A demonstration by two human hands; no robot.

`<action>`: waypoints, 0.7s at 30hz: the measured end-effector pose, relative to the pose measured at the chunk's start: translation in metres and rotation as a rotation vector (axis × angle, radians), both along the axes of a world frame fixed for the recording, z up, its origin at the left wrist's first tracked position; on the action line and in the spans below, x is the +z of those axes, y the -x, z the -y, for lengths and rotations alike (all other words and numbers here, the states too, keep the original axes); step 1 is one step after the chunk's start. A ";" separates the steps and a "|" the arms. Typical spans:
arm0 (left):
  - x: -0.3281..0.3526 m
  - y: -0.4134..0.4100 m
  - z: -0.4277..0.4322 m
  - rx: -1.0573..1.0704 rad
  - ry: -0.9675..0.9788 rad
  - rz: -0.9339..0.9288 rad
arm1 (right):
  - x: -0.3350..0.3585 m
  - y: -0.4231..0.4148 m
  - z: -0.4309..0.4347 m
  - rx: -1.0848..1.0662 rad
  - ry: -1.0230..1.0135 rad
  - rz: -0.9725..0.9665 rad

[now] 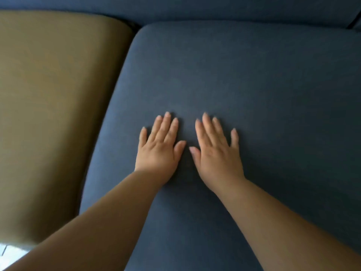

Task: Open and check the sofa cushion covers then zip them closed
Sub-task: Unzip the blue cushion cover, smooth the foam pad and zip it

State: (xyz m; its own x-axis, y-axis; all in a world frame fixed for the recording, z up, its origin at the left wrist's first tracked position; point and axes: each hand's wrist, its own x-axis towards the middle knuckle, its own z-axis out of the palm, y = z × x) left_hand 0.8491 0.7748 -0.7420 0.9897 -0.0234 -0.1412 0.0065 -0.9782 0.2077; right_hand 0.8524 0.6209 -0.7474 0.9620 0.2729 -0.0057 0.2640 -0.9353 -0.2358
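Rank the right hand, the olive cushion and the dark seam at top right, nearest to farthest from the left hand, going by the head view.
1. right hand: right beside the left hand, thumbs nearly touching.
2. olive cushion: off to the left, across the blue cushion's edge.
3. dark seam: far upper right corner.

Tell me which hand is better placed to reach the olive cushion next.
Left, probably. The left hand lies flat on the blue cushion, on the side nearer the olive cushion; the right hand lies flat farther away.
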 end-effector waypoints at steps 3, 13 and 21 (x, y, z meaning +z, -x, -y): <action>0.004 0.004 -0.025 -0.005 0.112 0.062 | -0.003 -0.004 -0.020 -0.031 0.039 -0.022; -0.027 0.046 -0.095 0.254 0.034 -0.056 | -0.019 0.022 -0.092 0.125 0.195 -0.062; -0.029 0.047 -0.094 0.238 0.060 -0.051 | -0.024 0.023 -0.095 0.113 0.228 -0.016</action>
State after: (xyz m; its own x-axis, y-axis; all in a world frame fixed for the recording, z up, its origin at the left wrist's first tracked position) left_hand 0.8024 0.8691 -0.7706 0.9599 0.2000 -0.1962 0.2475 -0.9337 0.2588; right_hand 0.8296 0.7158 -0.7714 0.9250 0.3683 -0.0939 0.3674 -0.9297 -0.0273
